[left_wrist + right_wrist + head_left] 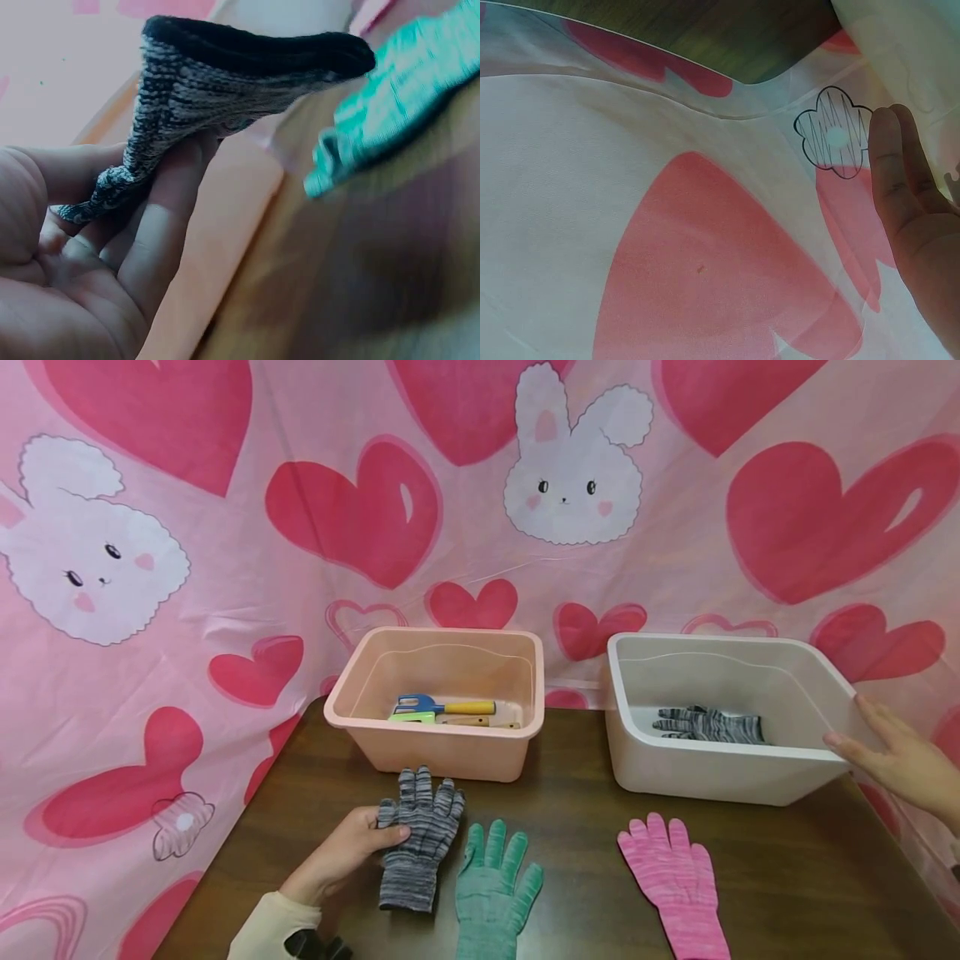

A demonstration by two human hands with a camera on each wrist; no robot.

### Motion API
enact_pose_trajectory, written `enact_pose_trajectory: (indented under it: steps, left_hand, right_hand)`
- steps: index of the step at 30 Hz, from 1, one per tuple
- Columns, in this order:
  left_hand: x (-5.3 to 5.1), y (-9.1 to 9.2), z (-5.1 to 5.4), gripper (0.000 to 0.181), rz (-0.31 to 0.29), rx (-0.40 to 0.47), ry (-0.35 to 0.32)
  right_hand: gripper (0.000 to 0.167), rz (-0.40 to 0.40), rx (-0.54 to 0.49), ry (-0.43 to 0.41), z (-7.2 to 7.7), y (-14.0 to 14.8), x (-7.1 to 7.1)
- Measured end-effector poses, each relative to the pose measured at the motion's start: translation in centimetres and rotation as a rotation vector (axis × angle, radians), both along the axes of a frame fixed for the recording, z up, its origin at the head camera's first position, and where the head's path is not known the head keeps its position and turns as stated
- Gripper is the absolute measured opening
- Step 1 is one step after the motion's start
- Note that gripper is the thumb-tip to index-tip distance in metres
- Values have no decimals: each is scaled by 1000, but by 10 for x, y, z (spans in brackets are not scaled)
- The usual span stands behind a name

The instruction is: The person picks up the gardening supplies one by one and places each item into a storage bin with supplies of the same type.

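Observation:
In the head view my left hand (348,847) pinches a grey-and-black striped knit glove (422,839) between thumb and fingers, its fingers pointing away from me. The left wrist view shows the dark cuff opening (262,56) of that glove. To its right lies a green glove (491,889) with its cuff cut off by the frame edge. A pink glove (675,881) lies farther right on the table. At the right end of the white bin (720,772), my right hand (903,760) touches its rim with straight fingers. Another grey striped glove (712,725) lies in that bin.
A peach bin (442,752) stands at the back left, holding a blue fork with a yellow handle (442,706) and other small tools. The dark wooden table (577,835) ends near a pink cloth backdrop (465,527) with hearts and rabbits.

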State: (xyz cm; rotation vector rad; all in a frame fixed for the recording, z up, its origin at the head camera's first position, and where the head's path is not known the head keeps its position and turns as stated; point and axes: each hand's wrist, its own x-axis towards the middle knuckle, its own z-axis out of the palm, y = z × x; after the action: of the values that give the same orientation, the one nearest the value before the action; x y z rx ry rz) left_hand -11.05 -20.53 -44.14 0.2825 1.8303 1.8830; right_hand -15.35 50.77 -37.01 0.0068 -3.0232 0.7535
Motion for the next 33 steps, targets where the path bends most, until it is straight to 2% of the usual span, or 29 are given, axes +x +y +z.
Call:
enact_pose_trajectory:
  steps: [3,7,10,17,20,23,29,33]
  left_hand:
    - [-3,10,6,23,-25,82,-19]
    - [-6,24,17,24,-37,129,-24]
    - [-10,37,27,24,-40,134,9]
    - [-23,71,55,31,-105,172,93]
    - [-30,87,67,36,-105,165,109]
    - [-38,103,76,39,-111,184,96]
    - [-57,129,84,39,-173,265,68]
    - [-67,147,93,35,-166,275,43]
  right_hand:
    - [96,-5,-22,-1,-1,0,0]
    - [97,1,-49,8,-4,-2,-1]
    - [98,1,-42,9,-6,-2,-1]
    - [99,-16,-28,-3,-4,-2,1]
    - [99,-19,-25,1,-2,-2,-1]
    - [99,-19,-23,-3,-1,-2,-4]
    - [99,-14,-35,-17,1,-2,-4]
    - [100,-26,-37,-30,3,-1,-1]
